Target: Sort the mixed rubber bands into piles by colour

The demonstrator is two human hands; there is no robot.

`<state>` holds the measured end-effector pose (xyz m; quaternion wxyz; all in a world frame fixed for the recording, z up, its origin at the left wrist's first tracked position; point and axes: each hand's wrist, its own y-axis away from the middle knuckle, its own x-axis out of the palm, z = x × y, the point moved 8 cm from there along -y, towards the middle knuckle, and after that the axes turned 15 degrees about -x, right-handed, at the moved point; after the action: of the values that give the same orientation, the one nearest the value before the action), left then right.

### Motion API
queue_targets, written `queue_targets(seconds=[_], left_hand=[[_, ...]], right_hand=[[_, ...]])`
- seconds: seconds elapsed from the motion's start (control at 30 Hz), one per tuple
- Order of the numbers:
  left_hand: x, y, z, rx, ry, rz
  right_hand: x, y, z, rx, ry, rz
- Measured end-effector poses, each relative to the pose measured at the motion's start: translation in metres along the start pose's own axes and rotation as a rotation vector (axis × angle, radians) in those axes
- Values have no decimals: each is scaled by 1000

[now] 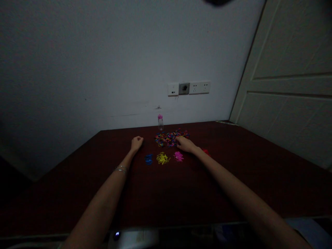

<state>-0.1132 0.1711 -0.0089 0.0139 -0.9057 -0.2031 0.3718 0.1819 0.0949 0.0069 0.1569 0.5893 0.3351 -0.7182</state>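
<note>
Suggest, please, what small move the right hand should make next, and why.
Perhaps pinch a single piece from the mixed pile: the right hand is at that pile, while the blue pile, yellow pile and pink pile, nearer the person, each show one colour.

A pale wall (pixel 103 62) is seen behind the dark reddish tabletop (pixel 155 200). Outlet plates (pixel 192 88) are mounted in a row on the wall; a dark scuff (pixel 157 108) is noted lower left of them. At right, a panelled door (pixel 287 84) is recorded.

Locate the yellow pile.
In the head view, the yellow pile lies below centre, between the blue pile at left and pink pile at right.
</note>
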Motion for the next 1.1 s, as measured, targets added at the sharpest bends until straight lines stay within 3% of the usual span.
queue_targets(seconds=[0.2, 0.37, 0.5, 0.7, 0.8, 0.93, 1.1], left_hand=[[0, 0, 0, 2, 8, -8], [-1, 0, -1, 3, 10, -18], [-1, 0, -1, 8, 12, -19], [-2, 1, -1, 24, 32, -29], [-2, 1, -1, 30, 31, -34], [-1, 1, 0, 16, 24, -26], [-1, 0, 0, 9, 12, -26]], right_hand=[[-1, 2, -1, 22, -54, -8], [-14, 1, 10, 11, -111, -102], [-18, -15, 48, -106, -179, -153], [-6, -42, 121, -332, -214, -174], [-2, -48, 141, -388, -193, -156], [-2, -49, 136, -373, -208, -119], [-19, -35, 86, -290, -234, -192]])
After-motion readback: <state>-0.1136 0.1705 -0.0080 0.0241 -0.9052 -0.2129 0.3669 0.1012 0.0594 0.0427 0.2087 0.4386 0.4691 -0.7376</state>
